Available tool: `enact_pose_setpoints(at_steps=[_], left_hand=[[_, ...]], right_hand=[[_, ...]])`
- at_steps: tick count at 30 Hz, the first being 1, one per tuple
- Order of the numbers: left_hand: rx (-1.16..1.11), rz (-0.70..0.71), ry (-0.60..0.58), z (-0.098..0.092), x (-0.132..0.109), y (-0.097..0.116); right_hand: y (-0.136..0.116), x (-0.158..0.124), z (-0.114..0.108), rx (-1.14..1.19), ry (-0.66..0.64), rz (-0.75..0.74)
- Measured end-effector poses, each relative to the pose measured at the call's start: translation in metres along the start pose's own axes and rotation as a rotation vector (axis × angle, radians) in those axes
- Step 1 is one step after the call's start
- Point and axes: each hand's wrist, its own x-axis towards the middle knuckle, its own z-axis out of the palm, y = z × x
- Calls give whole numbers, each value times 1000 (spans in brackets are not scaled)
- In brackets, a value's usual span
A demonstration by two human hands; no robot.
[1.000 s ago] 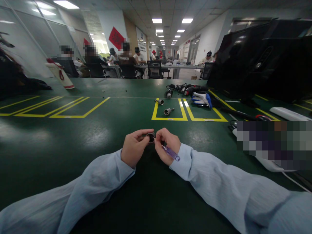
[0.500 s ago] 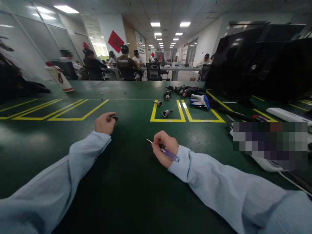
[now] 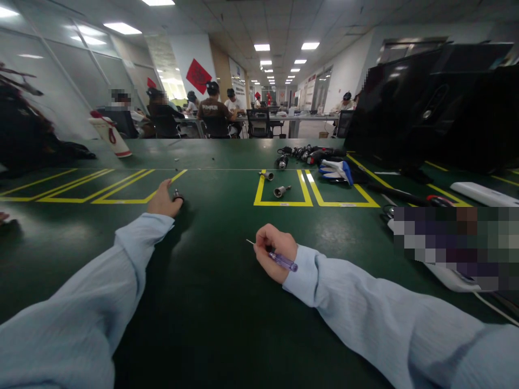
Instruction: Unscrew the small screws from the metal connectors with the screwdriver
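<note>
My left hand (image 3: 162, 199) is at the yellow-taped rectangles on the left, thumb and fingers spread. Beside its thumb stands a small dark metal round fitting (image 3: 177, 195), apparently on the table; whether the thumb touches it I cannot tell. My right hand (image 3: 277, 252) is curled round a small screwdriver (image 3: 285, 262) with a clear purple handle, its thin shaft pointing left. Beyond that hand, two metal socket bits lie inside a taped rectangle: a nearer socket bit (image 3: 280, 192) and a farther socket bit (image 3: 267, 175).
A blue-and-white glove (image 3: 336, 170) and a heap of black cabled tools (image 3: 302, 154) lie at the back right. A black monitor (image 3: 405, 108) stands at far right, near a white power strip (image 3: 482, 193). A pale cup (image 3: 110, 138) stands back left. People sit at farther tables.
My left hand has moved slightly left and opened from its pinch, letting go of the metal fitting. My right hand keeps the screwdriver in much the same place. The view has shifted slightly.
</note>
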Motion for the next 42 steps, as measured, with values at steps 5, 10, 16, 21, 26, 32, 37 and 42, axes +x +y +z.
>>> enact_pose_setpoints(at_steps=[5, 10, 16, 21, 26, 32, 37, 42], left_hand=[[-9, 339, 98, -1, -45, 36], [-197, 1005, -380, -8, -143, 106], [-286, 1227, -769, -30, -186, 133], [-370, 1033, -505, 1, -130, 136], [-150, 544, -177, 58, -55, 193], [-55, 447, -162, 98, -19, 237], [-83, 500, -124, 87, -31, 229], [-279, 552, -48, 46, -82, 197]], right_hand=[[-12, -10, -4, -165, 35, -154], [-30, -36, -4, -251, -113, -520], [-31, -66, -7, -384, -269, -422], [-29, -70, -22, -319, -230, -344], [-37, -64, -31, -230, -174, -418], [-34, -60, -34, -222, -207, -436], [-33, -60, -37, -193, -178, -449], [-38, -63, -43, -176, -82, -435]])
